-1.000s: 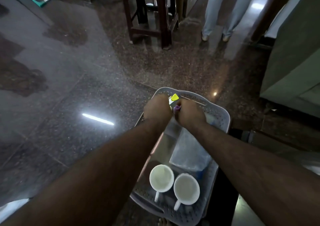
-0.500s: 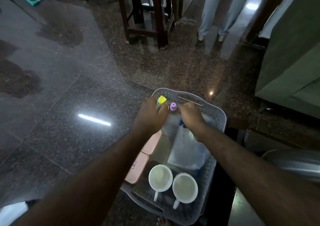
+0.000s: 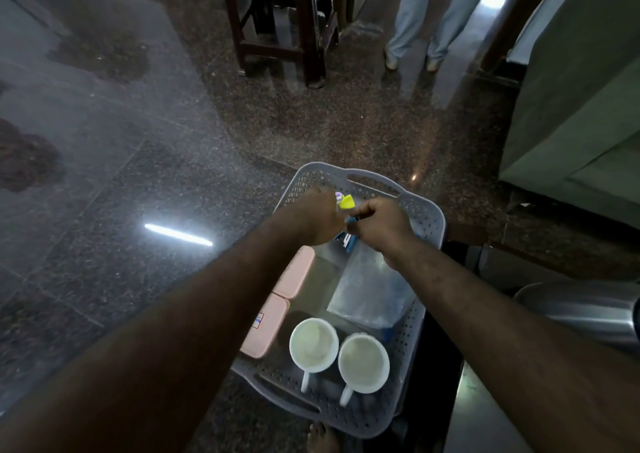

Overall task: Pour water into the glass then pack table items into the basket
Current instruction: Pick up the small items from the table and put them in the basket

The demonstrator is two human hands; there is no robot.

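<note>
Nearest us, at six o'clock, a bare foot (image 3: pixel 320 437) shows on the dark speckled floor (image 3: pixel 138 182) just below the basket's near edge. The grey perforated basket (image 3: pixel 427 224) sits at about five o'clock in our view, its far handle slot toward twelve.

Inside it, closest to us, we see two white cups (image 3: pixel 313 344) side by side and upright, handles pointing toward six. At the basket's nine o'clock side lie two pink boxes (image 3: pixel 277 314) end to end along the wall. At its three o'clock side rests a clear plastic bag (image 3: pixel 370 293), with something blue under it that we cannot make out.

Farther in, both our hands meet over the far end of the basket. Our left hand (image 3: pixel 311 217) has its fingers curled, the grip pinching a small item with a yellow cap (image 3: pixel 346 202) and a bit of purple beside it. Our right hand (image 3: pixel 381 222) is also curled, its grip pinched on a small blue item (image 3: pixel 350 222) that touches the yellow-capped one; what exactly it is we cannot tell.

At three o'clock a shiny steel vessel (image 3: pixel 588 310) sits on a dark counter (image 3: pixel 485 418).

Beyond, toward twelve, stands a dark wooden stool (image 3: pixel 311 36), and at one o'clock a person's legs (image 3: pixel 415 19) in pale trousers. A green cabinet (image 3: pixel 571 123) fills two o'clock.
</note>
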